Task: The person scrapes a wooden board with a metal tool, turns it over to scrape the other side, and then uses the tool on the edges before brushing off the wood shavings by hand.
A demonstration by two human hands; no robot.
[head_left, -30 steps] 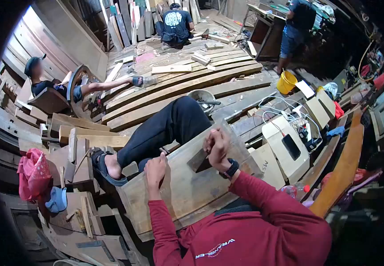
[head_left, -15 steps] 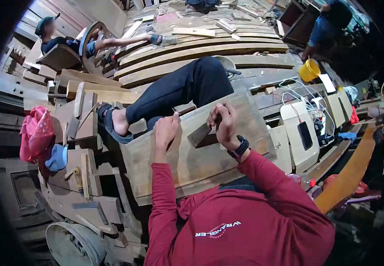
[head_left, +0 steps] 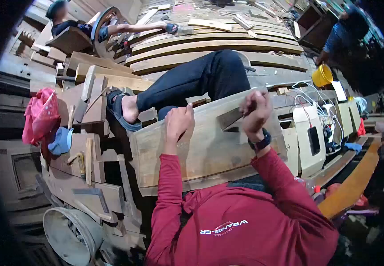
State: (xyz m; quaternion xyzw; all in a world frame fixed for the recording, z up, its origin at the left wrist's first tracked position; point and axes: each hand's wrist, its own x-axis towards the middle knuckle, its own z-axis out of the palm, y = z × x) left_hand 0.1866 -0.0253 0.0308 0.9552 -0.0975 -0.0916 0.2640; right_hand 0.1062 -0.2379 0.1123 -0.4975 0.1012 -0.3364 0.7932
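A flat wooden panel (head_left: 214,146) lies tilted across my lap. My left hand (head_left: 178,124) is closed over its far edge, the fingertips partly hidden beyond it. Toward the right end, my right hand (head_left: 256,113) is curled, with a watch on the wrist. It holds a thin, dark rectangular piece (head_left: 229,119) by one end, slanted close over the panel's surface and casting a shadow there. What this piece is made of I cannot tell.
Planks (head_left: 214,44) cover the floor ahead. At left are a pink cloth (head_left: 41,115), a try square (head_left: 93,197) and a bucket (head_left: 70,235). At right, a phone (head_left: 313,140) lies by cables and a yellow bucket (head_left: 322,76). Two other people sit or bend farther off.
My right hand has moved right and toward the panel's far edge with the dark piece. My left hand keeps its place on the panel. The whole view has shifted slightly.
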